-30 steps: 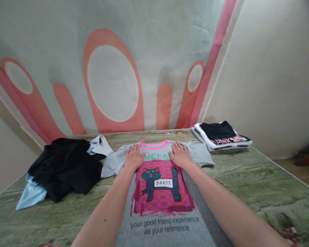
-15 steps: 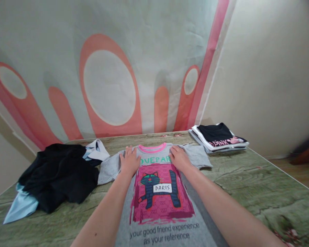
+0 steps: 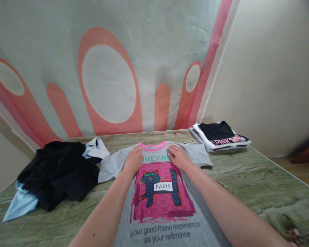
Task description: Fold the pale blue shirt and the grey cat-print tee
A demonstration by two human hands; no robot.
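Grey cotton lay spread in front of me: a tee [image 3: 161, 195] flat on its back on the green-patterned worktop [image 3: 247, 185], neck end away from me and hem towards me, running out of the bottom of the view. Its pink collar [image 3: 153, 145] was at the far end, with green lettering below it, then a pink panel with a dark blue cat and a small white label reading PARIS, and two lines of dark text lower down. My left hand [image 3: 133, 160] rested palm down on the chest just left of the collar, fingers spread and flat, gripping nothing. My right hand [image 3: 177, 157] rested the same way just right of the collar, open and pressed on the cloth, covering the end of the green lettering. Both forearms ran up over the tee on either side of the cat. The short sleeves stuck out sideways beyond each hand. To my left, near the left sleeve, was a rumpled black heap [image 3: 59, 175] with pale blue cloth [image 3: 18, 206] poking out from under it. To my right, near the far corner and apart from the tee, sat a neat stack [image 3: 220, 136] of folded clothes, black on top with pink letters. Behind it all rose a wall [image 3: 108, 82] painted with coral arches and pale ovals.
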